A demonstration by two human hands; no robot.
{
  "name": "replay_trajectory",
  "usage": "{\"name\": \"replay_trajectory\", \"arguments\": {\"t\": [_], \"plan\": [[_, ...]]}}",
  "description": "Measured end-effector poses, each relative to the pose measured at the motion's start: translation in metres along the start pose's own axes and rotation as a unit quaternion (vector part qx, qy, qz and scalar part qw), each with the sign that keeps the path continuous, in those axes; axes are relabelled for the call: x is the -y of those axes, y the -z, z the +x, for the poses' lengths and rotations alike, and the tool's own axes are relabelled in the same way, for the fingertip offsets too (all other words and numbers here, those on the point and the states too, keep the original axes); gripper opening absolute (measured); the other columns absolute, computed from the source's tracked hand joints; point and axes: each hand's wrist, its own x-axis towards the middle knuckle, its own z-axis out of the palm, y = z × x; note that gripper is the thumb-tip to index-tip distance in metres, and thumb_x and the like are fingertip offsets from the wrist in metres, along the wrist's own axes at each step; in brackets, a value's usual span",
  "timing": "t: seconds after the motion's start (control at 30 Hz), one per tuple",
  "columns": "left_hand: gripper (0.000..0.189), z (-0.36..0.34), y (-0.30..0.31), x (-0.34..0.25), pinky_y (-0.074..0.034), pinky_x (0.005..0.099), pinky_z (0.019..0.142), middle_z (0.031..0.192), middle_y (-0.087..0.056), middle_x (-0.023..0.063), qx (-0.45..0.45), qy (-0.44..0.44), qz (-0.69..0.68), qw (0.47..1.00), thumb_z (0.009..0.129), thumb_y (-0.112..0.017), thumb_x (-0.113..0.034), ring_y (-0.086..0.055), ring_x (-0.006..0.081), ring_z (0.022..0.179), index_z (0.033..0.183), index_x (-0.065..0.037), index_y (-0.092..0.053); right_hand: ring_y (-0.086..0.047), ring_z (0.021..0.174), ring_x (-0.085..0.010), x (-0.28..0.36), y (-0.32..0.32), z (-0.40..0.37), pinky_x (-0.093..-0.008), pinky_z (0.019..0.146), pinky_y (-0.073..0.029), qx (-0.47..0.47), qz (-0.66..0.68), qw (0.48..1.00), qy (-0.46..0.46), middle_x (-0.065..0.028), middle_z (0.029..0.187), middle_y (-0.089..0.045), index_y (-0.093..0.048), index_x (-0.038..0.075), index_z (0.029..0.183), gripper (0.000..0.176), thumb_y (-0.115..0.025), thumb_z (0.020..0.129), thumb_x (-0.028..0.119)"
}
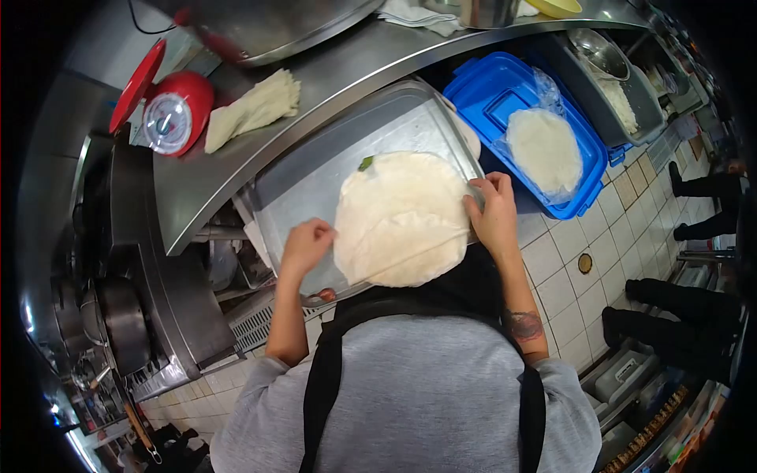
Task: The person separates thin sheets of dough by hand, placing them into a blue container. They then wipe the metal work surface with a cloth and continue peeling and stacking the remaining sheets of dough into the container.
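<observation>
A wide, thin sheet of pale dough (402,205) lies on a metal tray (296,189). Its near part drapes over the tray's front rim, and that rim shows as a ridge through it. My left hand (307,246) is at the dough's left edge, thumb and fingertips pinched together on it. At the opposite edge, my right hand (494,211) has its thumb and curled fingers around the dough's side, close to the tray's right rim. A small green leaf-like piece (365,163) shows at the dough's far left edge.
A blue tub (481,87) with bagged dough (544,150) sits on the right. On the steel counter (323,102) are a red scale (175,114), a folded cloth (256,109) and a large metal bowl (284,27). Other people's legs (670,319) show at far right.
</observation>
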Motion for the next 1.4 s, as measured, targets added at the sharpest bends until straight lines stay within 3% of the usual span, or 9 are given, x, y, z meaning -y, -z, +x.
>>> {"name": "replay_trajectory", "arguments": {"t": [0.17,0.33,0.53,0.63,0.73,0.87,1.13,1.3,1.4], "plan": [[0.021,-0.023,-0.019,-0.016,-0.047,0.029,0.059,0.069,-0.063,0.0052,-0.048,-0.02,0.005,0.999,0.077,-0.072,-0.012,-0.057,0.013,0.061,0.091,0.001,-0.063,-0.05,0.115,-0.0348,0.025,0.0,-0.024,-0.045,0.092,-0.043,-0.049,-0.073,0.994,0.066,-0.0158,0.122,-0.054,-0.065,0.005,0.107,0.039,-0.076,0.07,0.013],[0.011,0.018,-0.011,-0.035,-0.047,0.0293,0.059,0.067,-0.06,0.0037,-0.143,-0.096,-0.126,0.977,0.08,-0.069,-0.006,-0.054,0.0123,0.06,0.085,0.0,-0.061,-0.046,0.128,-0.0282,0.037,-0.01,-0.047,-0.0703,0.098,-0.031,0.104,-0.101,0.987,0.069,-0.0065,0.124,-0.056,-0.065,0.008,0.108,0.043,-0.078,0.073,0.028],[0.014,0.04,0.01,-0.066,-0.046,0.0273,0.059,0.075,-0.062,0.0054,-0.047,-0.111,-0.119,0.986,0.085,-0.065,-0.01,-0.054,0.0112,0.061,0.085,0.001,-0.057,-0.05,0.124,-0.0272,0.056,-0.018,-0.051,-0.0741,0.098,-0.028,0.097,-0.146,0.985,0.005,-0.0062,0.118,-0.059,-0.065,0.008,0.102,0.03,-0.075,0.076,0.02],[0.021,0.056,-0.003,-0.018,-0.046,0.0257,0.057,0.079,-0.062,0.0071,-0.076,-0.073,-0.127,0.986,0.087,-0.065,-0.014,-0.056,0.0107,0.063,0.097,0.0,-0.054,-0.053,0.122,-0.0291,0.06,-0.018,-0.047,-0.0667,0.105,-0.026,0.097,-0.138,0.985,0.032,-0.0055,0.108,-0.064,-0.064,0.007,0.094,0.021,-0.073,0.077,0.014],[0.033,0.03,0.012,-0.023,-0.048,0.0257,0.055,0.08,-0.062,0.0076,0.02,0.058,-0.294,0.954,0.086,-0.067,-0.013,-0.058,0.0119,0.067,0.111,-0.002,-0.048,-0.064,0.105,-0.026,0.058,-0.013,-0.041,-0.0518,0.099,-0.042,0.022,-0.018,0.991,0.13,-0.0064,0.093,-0.068,-0.064,0.004,0.091,0.014,-0.071,0.079,0.006],[0.037,0.009,0.014,-0.02,-0.048,0.0231,0.056,0.086,-0.062,0.0049,0.096,0.074,-0.246,0.962,0.087,-0.065,-0.009,-0.059,0.0101,0.067,0.119,-0.006,-0.046,-0.068,0.074,-0.0222,0.069,-0.003,-0.03,-0.0278,0.065,-0.052,0.013,0.156,0.986,0.054,-0.0134,0.082,-0.066,-0.064,-0.001,0.088,0.006,-0.067,0.084,0.002],[0.032,0.043,-0.002,-0.043,-0.053,0.0282,0.074,0.104,-0.06,0.0066,0.007,-0.078,-0.432,0.898,0.086,-0.059,0.005,-0.06,0.0134,0.088,0.117,-0.003,-0.052,-0.065,0.074,-0.0171,0.06,0.008,-0.026,-0.0275,0.069,-0.05,-0.074,0.183,0.978,0.065,-0.0102,0.081,-0.067,-0.066,-0.001,0.088,0.005,-0.064,0.083,-0.001],[0.029,0.09,0.015,-0.133,-0.055,0.0323,0.079,0.109,-0.058,0.0072,0.036,-0.18,-0.604,0.776,0.091,-0.052,0.005,-0.06,0.0167,0.094,0.118,-0.003,-0.051,-0.063,0.072,-0.0145,0.069,0.037,0.01,-0.026,0.069,-0.049,-0.211,0.19,0.956,0.068,-0.0101,0.082,-0.067,-0.066,-0.001,0.086,0.005,-0.064,0.082,-0.004],[0.033,0.09,0.026,-0.176,-0.053,0.0397,0.089,0.118,-0.057,0.0089,0.046,-0.23,-0.667,0.707,0.092,-0.057,-0.006,-0.06,0.0219,0.106,0.124,-0.007,-0.048,-0.065,0.076,-0.0179,0.094,0.071,0.023,-0.0268,0.07,-0.05,-0.295,0.184,0.915,0.205,-0.0097,0.085,-0.068,-0.067,0.002,0.085,0.012,-0.066,0.078,-0.008]]}}
